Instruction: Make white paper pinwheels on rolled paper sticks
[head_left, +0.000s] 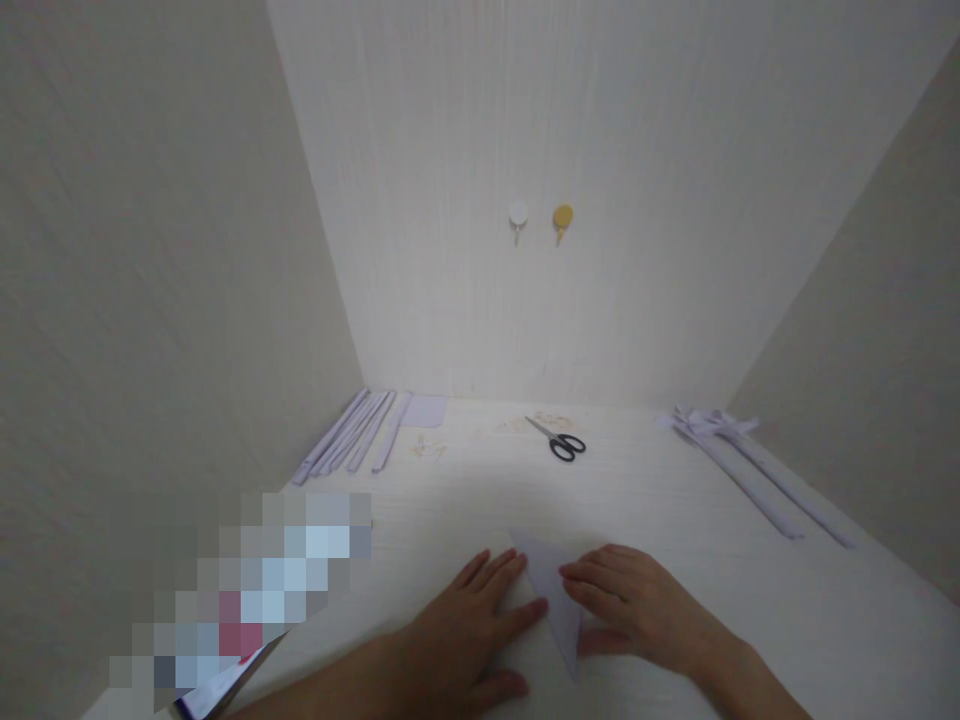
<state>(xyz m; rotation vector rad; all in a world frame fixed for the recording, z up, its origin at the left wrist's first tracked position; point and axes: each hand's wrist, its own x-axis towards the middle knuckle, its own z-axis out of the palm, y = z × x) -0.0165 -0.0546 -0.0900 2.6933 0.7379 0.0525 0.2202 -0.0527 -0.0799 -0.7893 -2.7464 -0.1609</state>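
Observation:
A pale lilac sheet of paper point(553, 585), folded into a narrow triangle, lies on the white table in front of me. My left hand point(480, 620) rests flat to its left with fingers spread, and the index fingertip touches the paper's left edge. From the right, my right hand point(637, 605) grips the paper's right side. Its fingers are together on top and the thumb is lower down by the edge. Part of the paper is hidden under those fingers.
Black-handled scissors point(559, 440) lie at the back, near scattered rubber bands point(427, 447). Folded paper strips point(352, 435) and a small paper piece point(425, 411) are back left. Longer strips point(750, 475) lie right. A blurred-out device point(217, 690) stands left; two hooks point(562, 217) are on the wall.

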